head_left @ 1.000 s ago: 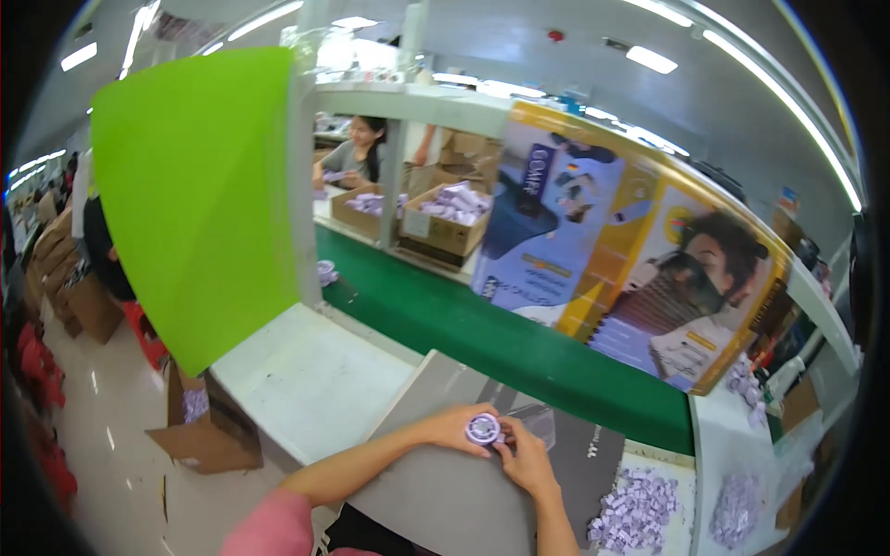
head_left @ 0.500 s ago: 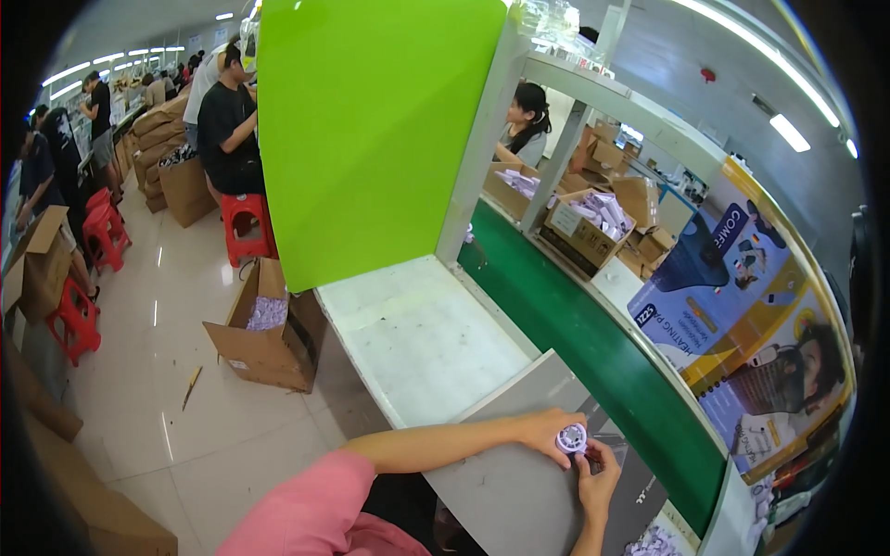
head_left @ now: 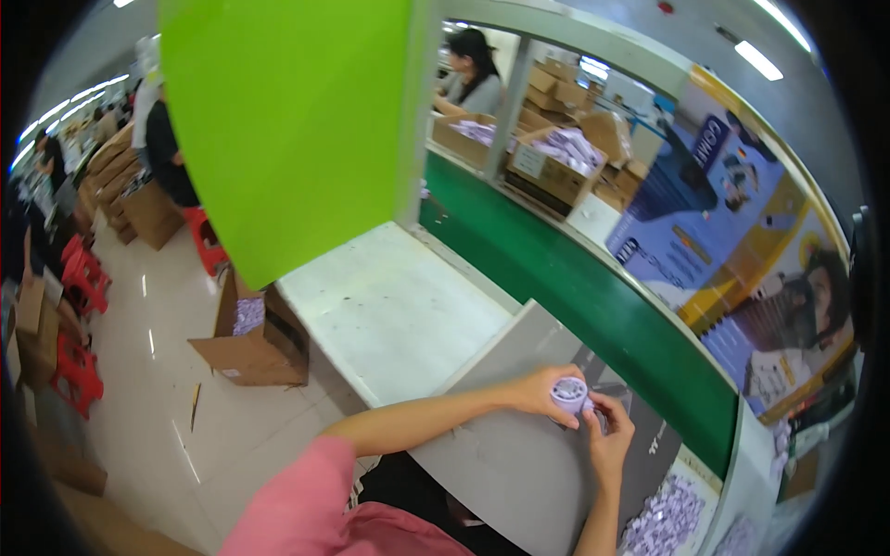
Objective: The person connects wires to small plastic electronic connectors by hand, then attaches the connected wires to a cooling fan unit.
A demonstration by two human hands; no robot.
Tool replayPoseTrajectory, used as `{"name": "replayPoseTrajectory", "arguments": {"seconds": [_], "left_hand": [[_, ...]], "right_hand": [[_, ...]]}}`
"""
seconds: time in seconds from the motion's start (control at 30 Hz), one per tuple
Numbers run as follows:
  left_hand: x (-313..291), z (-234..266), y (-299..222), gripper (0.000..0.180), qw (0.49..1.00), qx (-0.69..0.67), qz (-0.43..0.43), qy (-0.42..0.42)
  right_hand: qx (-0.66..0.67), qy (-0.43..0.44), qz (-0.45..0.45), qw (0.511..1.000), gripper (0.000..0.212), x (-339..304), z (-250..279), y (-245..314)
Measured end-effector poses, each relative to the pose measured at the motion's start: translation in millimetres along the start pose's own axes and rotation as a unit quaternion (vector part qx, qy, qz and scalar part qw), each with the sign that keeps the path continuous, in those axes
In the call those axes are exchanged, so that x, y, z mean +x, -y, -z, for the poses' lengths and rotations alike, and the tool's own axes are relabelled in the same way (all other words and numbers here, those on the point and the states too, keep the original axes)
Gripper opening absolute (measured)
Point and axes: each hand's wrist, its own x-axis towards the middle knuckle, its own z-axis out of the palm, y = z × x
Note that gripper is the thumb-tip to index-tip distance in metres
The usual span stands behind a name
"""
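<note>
My left hand (head_left: 536,390) is closed around a round lilac plastic housing (head_left: 568,391), its open, ring-shaped face turned up with dark and light parts inside. At its right side, the fingertips of my right hand (head_left: 610,435) pinch a small lilac piece (head_left: 589,406) against it. Whether that piece is separate or joined to the housing cannot be made out. Both hands are just above a grey board (head_left: 519,463) on the bench. By my right forearm lies a heap of small lilac pieces (head_left: 666,517).
A green conveyor belt (head_left: 565,264) runs along the far side, with a white bench top (head_left: 389,306) and green partition (head_left: 287,120) at left. Cartons of lilac parts (head_left: 552,167) stand beyond the belt. An open carton (head_left: 255,338) is on the floor. Co-workers sit nearby.
The view has swung right and down, showing more of the heap of small pieces. The housing is tipped so more of its side shows; both hands stay on it.
</note>
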Motion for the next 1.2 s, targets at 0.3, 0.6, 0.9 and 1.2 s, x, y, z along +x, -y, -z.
{"name": "replayPoseTrajectory", "arguments": {"seconds": [0.3,0.6,0.9,1.2], "left_hand": [[-4,-7,-10,0.065,0.998,0.002,-0.013,-0.059],[-3,-8,-19,0.065,0.997,0.013,0.001,-0.072],[-5,-7,-17,0.065,0.996,0.013,-0.047,-0.078],[2,3,-26,0.066,0.992,0.065,-0.084,-0.066]], "right_hand": [[-0.105,-0.008,0.073,0.992,0.024,3,5,21],[-0.118,-0.032,0.102,0.987,0.026,5,5,10],[-0.112,-0.061,0.141,0.982,0.024,2,-7,17],[-0.122,-0.046,0.132,0.983,0.033,4,1,20]]}}
